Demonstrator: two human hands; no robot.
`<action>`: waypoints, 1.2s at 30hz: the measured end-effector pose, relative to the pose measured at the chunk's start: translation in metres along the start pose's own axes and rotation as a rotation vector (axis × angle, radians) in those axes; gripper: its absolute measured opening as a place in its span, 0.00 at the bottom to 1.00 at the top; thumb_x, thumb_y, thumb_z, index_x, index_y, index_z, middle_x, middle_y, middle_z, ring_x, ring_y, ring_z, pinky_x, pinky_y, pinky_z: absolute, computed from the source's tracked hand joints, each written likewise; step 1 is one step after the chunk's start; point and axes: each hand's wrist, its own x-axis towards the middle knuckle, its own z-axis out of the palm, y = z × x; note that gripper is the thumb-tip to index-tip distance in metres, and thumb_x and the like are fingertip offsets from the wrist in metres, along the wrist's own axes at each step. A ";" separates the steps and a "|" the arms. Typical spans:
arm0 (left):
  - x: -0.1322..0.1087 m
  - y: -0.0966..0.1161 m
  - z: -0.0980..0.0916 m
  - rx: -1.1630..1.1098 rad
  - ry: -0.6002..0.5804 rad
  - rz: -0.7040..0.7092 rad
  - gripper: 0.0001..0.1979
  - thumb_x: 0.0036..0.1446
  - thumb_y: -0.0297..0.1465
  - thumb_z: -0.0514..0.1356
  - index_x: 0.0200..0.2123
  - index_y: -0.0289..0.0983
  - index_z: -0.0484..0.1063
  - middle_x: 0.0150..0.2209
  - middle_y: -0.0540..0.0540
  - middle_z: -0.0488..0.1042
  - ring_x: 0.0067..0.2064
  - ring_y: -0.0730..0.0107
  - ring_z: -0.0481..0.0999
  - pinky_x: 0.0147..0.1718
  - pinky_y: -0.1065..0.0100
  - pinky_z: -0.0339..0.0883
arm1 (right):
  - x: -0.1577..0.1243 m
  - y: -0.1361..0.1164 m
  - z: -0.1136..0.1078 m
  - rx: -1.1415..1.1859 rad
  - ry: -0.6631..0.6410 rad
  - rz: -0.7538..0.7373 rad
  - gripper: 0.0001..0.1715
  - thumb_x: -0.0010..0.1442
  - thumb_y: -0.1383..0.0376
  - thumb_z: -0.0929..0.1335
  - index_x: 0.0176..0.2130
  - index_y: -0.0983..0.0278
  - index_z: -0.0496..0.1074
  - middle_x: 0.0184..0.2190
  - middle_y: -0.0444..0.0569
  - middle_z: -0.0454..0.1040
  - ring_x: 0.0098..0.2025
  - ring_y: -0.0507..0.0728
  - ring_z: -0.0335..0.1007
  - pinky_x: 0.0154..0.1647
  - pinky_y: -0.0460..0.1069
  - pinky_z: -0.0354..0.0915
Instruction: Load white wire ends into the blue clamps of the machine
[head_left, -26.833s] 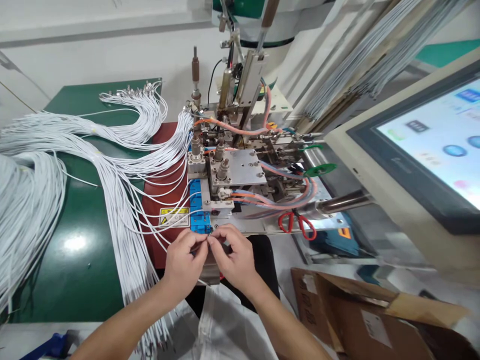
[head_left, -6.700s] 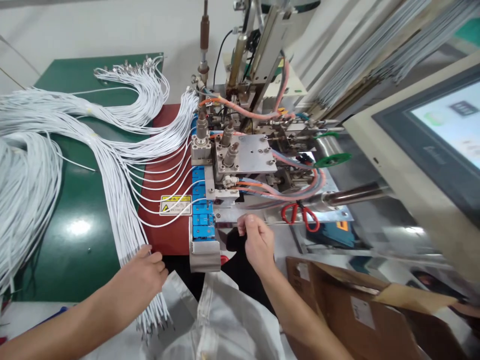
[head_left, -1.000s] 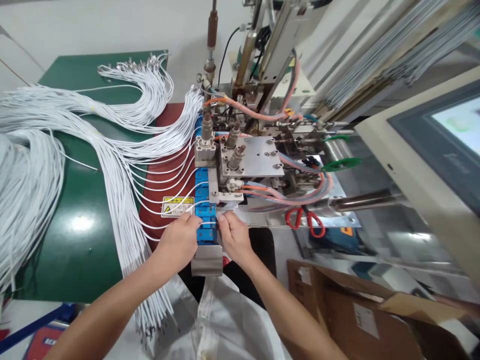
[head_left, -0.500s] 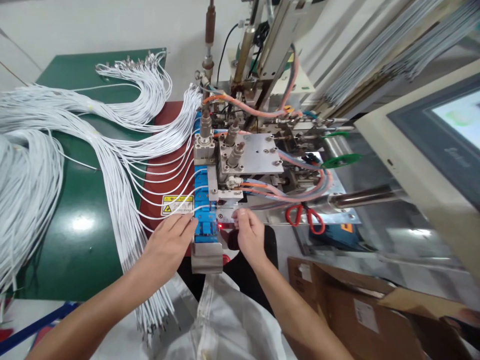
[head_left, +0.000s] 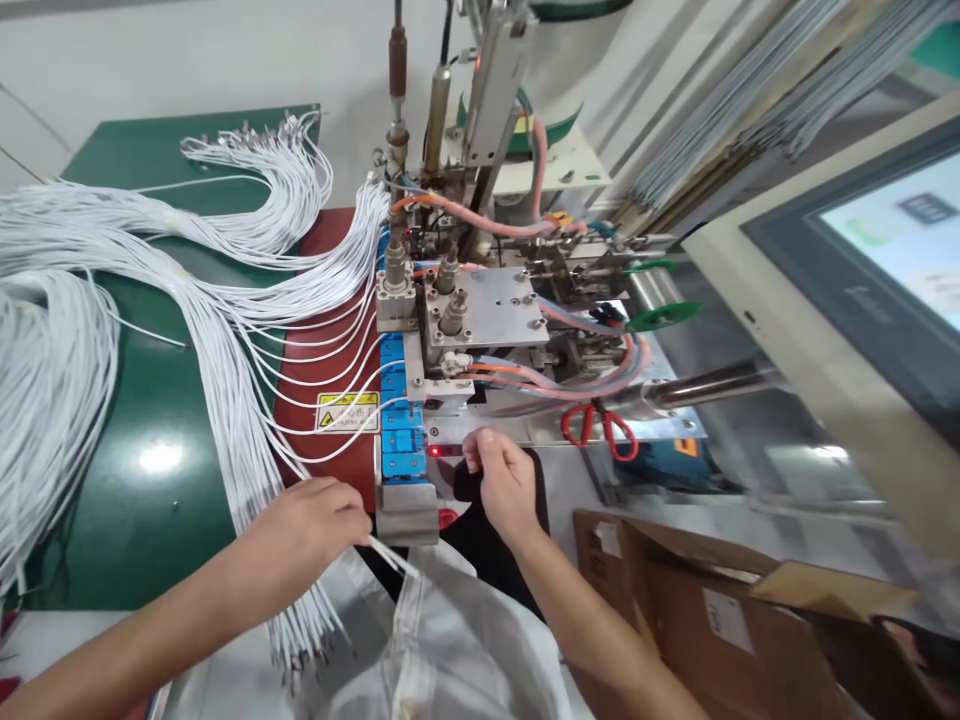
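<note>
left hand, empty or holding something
Holding: the left hand is closed on white wires, which stick out beyond it; exactly how many is hard to tell.

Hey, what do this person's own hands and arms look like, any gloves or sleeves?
The left hand and right hand are ungloved. The forearms are bare to the picture's edge, with no sleeve, watch or bracelet showing. I can't make out any rings.

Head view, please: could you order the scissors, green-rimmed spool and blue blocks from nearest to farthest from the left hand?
1. Blue blocks: ahead and right of the left hand.
2. Scissors: farther right, past the right hand.
3. Green-rimmed spool: rightmost, beyond the scissors.
</note>
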 end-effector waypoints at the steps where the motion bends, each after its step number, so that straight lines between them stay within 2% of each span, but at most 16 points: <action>1: 0.005 -0.001 0.001 -0.072 0.047 -0.002 0.10 0.59 0.23 0.50 0.31 0.38 0.69 0.32 0.49 0.70 0.35 0.71 0.69 0.35 0.70 0.61 | -0.003 0.000 -0.001 0.011 -0.017 -0.002 0.22 0.58 0.53 0.62 0.21 0.65 0.67 0.18 0.42 0.62 0.20 0.49 0.55 0.21 0.45 0.55; 5: 0.022 0.000 0.011 -0.236 0.271 -0.137 0.11 0.62 0.28 0.47 0.36 0.37 0.68 0.32 0.49 0.71 0.34 0.72 0.72 0.35 0.71 0.64 | -0.016 -0.002 -0.004 0.081 -0.130 -0.060 0.21 0.60 0.56 0.60 0.27 0.65 0.72 0.21 0.46 0.68 0.22 0.50 0.60 0.23 0.46 0.59; 8: 0.030 0.005 0.019 -0.273 0.401 -0.158 0.12 0.62 0.29 0.46 0.39 0.38 0.69 0.34 0.48 0.73 0.36 0.71 0.73 0.36 0.70 0.66 | -0.022 -0.009 -0.005 0.086 -0.188 -0.115 0.17 0.59 0.58 0.61 0.32 0.65 0.74 0.23 0.47 0.70 0.24 0.51 0.64 0.25 0.47 0.62; 11: 0.039 0.013 0.023 -0.299 0.489 -0.142 0.11 0.61 0.29 0.48 0.42 0.38 0.69 0.37 0.46 0.74 0.39 0.70 0.74 0.39 0.68 0.68 | -0.021 -0.022 -0.003 -0.049 -0.219 -0.161 0.08 0.55 0.63 0.66 0.30 0.64 0.73 0.25 0.47 0.71 0.25 0.52 0.66 0.26 0.47 0.63; 13: 0.046 0.020 0.026 -0.310 0.556 -0.138 0.12 0.60 0.30 0.51 0.46 0.38 0.67 0.39 0.45 0.75 0.39 0.70 0.74 0.39 0.68 0.69 | -0.019 -0.030 -0.001 -0.154 -0.240 -0.199 0.05 0.53 0.66 0.67 0.27 0.63 0.72 0.24 0.46 0.72 0.26 0.52 0.66 0.28 0.48 0.64; 15: 0.053 0.024 0.030 -0.306 0.666 -0.119 0.13 0.59 0.30 0.52 0.46 0.38 0.68 0.38 0.45 0.75 0.38 0.70 0.75 0.38 0.69 0.71 | -0.018 -0.036 0.002 -0.191 -0.222 -0.202 0.06 0.54 0.66 0.66 0.27 0.63 0.72 0.24 0.46 0.73 0.27 0.53 0.67 0.31 0.48 0.66; 18: 0.060 0.027 0.035 -0.350 0.799 -0.091 0.11 0.59 0.27 0.52 0.41 0.37 0.71 0.35 0.46 0.76 0.35 0.72 0.76 0.35 0.71 0.71 | -0.019 -0.036 0.008 -0.116 -0.087 -0.125 0.07 0.56 0.65 0.64 0.31 0.63 0.72 0.27 0.47 0.73 0.29 0.53 0.69 0.31 0.48 0.66; 20: 0.063 0.027 0.037 -0.442 0.815 -0.150 0.09 0.58 0.27 0.53 0.39 0.37 0.72 0.33 0.47 0.76 0.31 0.74 0.75 0.32 0.73 0.71 | -0.022 -0.032 0.011 -0.086 -0.031 -0.107 0.07 0.56 0.65 0.64 0.32 0.63 0.72 0.28 0.47 0.73 0.31 0.53 0.70 0.32 0.48 0.66; 23: 0.063 0.027 0.037 -0.556 0.783 -0.250 0.08 0.56 0.29 0.55 0.37 0.37 0.73 0.32 0.48 0.76 0.28 0.74 0.75 0.30 0.73 0.71 | -0.025 -0.027 0.015 -0.111 -0.038 -0.155 0.04 0.54 0.66 0.66 0.30 0.63 0.72 0.28 0.47 0.72 0.31 0.53 0.69 0.32 0.48 0.66; 29: 0.062 0.029 0.028 -0.662 0.717 -0.274 0.08 0.55 0.30 0.55 0.32 0.36 0.75 0.31 0.46 0.76 0.33 0.70 0.74 0.34 0.70 0.69 | -0.025 -0.028 0.021 -0.158 -0.032 -0.170 0.05 0.53 0.67 0.65 0.26 0.63 0.69 0.24 0.45 0.69 0.27 0.51 0.66 0.28 0.46 0.64; 32: 0.063 0.026 0.027 -0.766 0.666 -0.328 0.08 0.55 0.31 0.56 0.31 0.36 0.75 0.29 0.47 0.76 0.30 0.71 0.74 0.32 0.71 0.69 | -0.026 -0.027 0.023 -0.147 -0.027 -0.172 0.05 0.53 0.67 0.65 0.27 0.63 0.69 0.25 0.46 0.68 0.28 0.52 0.66 0.29 0.47 0.65; 36: 0.064 0.023 0.031 -0.850 0.662 -0.392 0.07 0.53 0.31 0.57 0.31 0.37 0.74 0.29 0.48 0.75 0.29 0.72 0.73 0.30 0.72 0.69 | -0.028 -0.024 0.025 -0.128 -0.015 -0.163 0.04 0.53 0.67 0.65 0.27 0.63 0.69 0.26 0.46 0.68 0.28 0.52 0.66 0.30 0.47 0.65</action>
